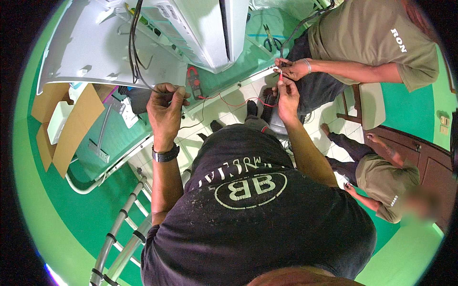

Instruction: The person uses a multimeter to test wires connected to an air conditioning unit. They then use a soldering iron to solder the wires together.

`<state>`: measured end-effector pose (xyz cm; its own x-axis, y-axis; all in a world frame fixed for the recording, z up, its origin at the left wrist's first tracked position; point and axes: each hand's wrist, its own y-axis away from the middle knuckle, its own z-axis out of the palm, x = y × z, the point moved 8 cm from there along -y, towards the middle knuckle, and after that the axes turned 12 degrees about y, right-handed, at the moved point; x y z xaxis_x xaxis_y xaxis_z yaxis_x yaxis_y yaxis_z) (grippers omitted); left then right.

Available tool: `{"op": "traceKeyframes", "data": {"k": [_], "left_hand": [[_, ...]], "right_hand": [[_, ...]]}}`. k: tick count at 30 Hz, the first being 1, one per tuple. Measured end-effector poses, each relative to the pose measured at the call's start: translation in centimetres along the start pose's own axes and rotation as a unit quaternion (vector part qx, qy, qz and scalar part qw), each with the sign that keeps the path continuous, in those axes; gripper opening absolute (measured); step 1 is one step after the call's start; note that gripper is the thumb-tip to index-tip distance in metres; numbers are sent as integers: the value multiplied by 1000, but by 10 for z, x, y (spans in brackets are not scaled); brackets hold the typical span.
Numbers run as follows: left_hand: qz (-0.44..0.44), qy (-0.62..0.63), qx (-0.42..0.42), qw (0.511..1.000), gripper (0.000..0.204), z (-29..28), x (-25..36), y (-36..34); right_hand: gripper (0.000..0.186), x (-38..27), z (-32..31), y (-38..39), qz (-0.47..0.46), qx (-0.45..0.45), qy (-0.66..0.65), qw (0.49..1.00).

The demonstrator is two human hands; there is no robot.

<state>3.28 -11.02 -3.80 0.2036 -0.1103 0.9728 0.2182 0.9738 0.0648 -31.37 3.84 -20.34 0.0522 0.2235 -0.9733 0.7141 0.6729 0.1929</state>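
My left hand (166,112) is closed in a pinch on the end of a dark cable (135,52) that hangs down from above. A thin black lead (193,126) runs toward this hand; whether its probe is also in the fingers is hidden. My right hand (287,100) grips a red test probe (280,76), its tip up against the fingers of a co-worker's hand (296,69). That hand holds the end of another dark cable (291,38). From a red clamp meter (194,82) on the green tabletop, a red lead (234,101) reaches to my right hand.
A white appliance unit (191,33) and a large white cover (102,43) stand on the green table (219,86). Pliers (270,40) lie beyond. An opened cardboard box (78,128) is at left, a metal ladder (125,214) below it. Another person (381,176) is at right.
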Motion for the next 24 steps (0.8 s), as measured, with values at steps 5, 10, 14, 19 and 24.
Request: {"op": "traceKeyframes", "data": {"k": [5,10,14,19,24], "left_hand": [[-13,-12,15,1000,14,-6,0,3],[-22,-26,24,999,14,-9,-2,3],[-8,-18,16,1000,14,-7,1,4],[-3,-10,20,1000,14,-8,0,4],[-5,0,24,1000,15,-5,2,2]], "right_hand": [[20,8,1,-2,10,-14,8,1000],[20,0,4,-2,16,-27,32,999],[20,0,6,-3,14,-35,36,999],[20,2,7,-3,23,-33,29,999],[18,2,2,-3,1,-17,46,999]]}}
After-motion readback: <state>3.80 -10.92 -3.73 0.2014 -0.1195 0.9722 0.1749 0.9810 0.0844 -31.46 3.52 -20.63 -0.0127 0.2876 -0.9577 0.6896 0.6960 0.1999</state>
